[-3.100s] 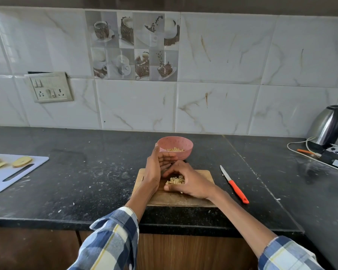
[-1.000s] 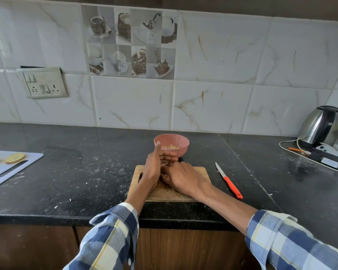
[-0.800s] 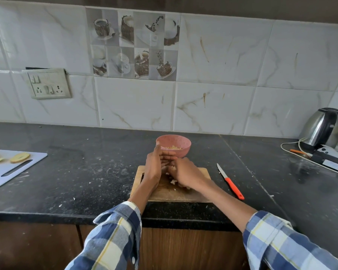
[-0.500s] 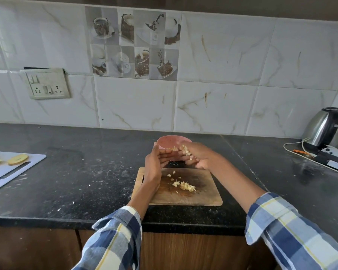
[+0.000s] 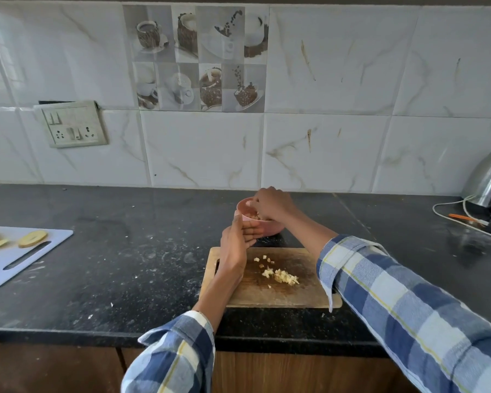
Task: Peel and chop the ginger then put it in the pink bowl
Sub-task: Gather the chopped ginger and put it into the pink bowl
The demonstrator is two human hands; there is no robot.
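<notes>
While small heap of chopped ginger [image 5: 281,276] remains on wooden cutting board [image 5: 301,296], task judged nearly done: peeling, chopping finished. Left hand [image 5: 236,245] upright at board's far-left edge, fingers straight, holding nothing. Beyond board, right hand [image 5: 270,205] over pink bowl [image 5: 270,229], fingers curled down, dropping ginger; grip unclear. Black speckled surface [image 5: 125,265]; white board far left, kettle far right, marble tile wall behind.
</notes>
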